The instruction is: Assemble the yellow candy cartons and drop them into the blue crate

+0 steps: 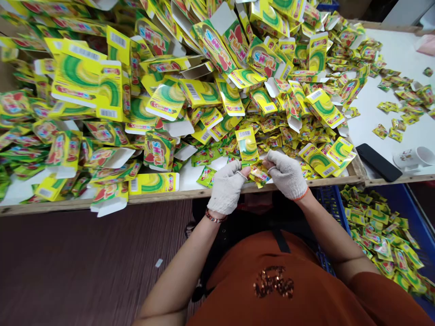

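Both of my hands wear off-white knitted gloves with bare fingertips and meet at the table's front edge. My left hand (228, 186) is closed, its thumb and fingers pinched at the left side of a small shiny candy packet (259, 174). My right hand (286, 174) is closed too, fingers curled at the packet's right side. Just beyond the fingers stands a yellow box (247, 144) with a green swirl and a barcode end; whether the left fingertips touch it, I cannot tell. A green packet (206, 177) lies left of my left hand.
Yellow printed cartons (156, 151) and loose candy packets are heaped over the white table (390, 40), which has a wooden edge (190, 194). At right lie a black phone (379, 162) and a white mug (413, 157). Below, a blue crate (409, 203) holds filled yellow packs.
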`<state>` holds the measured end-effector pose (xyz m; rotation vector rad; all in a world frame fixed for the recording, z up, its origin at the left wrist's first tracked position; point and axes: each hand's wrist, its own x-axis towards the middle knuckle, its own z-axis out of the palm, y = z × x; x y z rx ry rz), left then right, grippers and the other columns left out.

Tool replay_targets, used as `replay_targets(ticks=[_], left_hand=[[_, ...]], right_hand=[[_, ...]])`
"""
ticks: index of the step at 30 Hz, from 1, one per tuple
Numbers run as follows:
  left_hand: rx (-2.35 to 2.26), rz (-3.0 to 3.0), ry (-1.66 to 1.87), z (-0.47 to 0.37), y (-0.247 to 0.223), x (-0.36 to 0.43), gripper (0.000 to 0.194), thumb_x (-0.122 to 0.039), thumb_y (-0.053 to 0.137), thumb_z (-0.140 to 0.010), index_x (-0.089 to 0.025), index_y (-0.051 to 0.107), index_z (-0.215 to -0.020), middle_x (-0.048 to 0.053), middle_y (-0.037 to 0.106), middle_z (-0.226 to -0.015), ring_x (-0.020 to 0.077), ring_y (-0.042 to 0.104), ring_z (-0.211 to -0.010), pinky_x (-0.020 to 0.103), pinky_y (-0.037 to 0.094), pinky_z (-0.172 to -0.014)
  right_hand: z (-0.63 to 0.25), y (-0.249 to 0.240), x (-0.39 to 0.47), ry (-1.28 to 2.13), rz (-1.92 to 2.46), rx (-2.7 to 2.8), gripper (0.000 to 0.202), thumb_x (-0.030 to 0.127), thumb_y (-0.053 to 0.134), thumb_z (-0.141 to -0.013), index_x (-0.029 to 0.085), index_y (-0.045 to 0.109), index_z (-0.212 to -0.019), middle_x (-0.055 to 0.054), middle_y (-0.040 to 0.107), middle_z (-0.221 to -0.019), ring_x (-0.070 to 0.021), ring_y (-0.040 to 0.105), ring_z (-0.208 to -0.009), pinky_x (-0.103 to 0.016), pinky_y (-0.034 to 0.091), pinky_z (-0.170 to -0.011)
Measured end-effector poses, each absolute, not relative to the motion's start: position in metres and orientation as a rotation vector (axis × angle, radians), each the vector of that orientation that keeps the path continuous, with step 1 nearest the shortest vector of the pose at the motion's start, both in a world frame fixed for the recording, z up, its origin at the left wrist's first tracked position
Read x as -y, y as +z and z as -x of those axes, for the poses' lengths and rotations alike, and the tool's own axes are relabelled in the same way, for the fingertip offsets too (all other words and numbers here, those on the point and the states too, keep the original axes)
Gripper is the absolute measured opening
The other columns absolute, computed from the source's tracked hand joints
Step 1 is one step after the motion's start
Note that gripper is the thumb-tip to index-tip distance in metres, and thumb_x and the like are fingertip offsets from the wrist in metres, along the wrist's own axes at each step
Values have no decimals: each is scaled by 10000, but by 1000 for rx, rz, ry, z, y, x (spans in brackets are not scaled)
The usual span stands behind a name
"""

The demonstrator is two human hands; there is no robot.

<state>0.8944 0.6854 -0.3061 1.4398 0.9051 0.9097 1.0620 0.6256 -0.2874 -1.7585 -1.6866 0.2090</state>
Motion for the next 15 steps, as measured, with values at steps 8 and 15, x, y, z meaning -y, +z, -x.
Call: replay_targets(ticks=[8, 15], left_hand=[[-870, -1000, 913, -903, -305, -680, 346, -457, 758, -719, -190, 554, -799, -10, 626, -800, 123, 588, -669, 233, 500, -582], [-876, -1207, 998, -901, -313, -684, 248, -406, 672, -807, -181, 579, -761, -6, 590, -747, 125, 555, -692, 247, 485, -666]], right_hand=[[-1062, -286, -620, 758, 1586, 1388, 232, 392, 669, -834, 217, 541, -917, 23, 591, -724, -134, 522, -613, -264, 449, -561], [-1049, -291, -614, 980, 1460, 1182, 187, 367, 654, -815, 224, 597, -922, -7, 671, -849, -168, 615, -736, -278, 521, -602]])
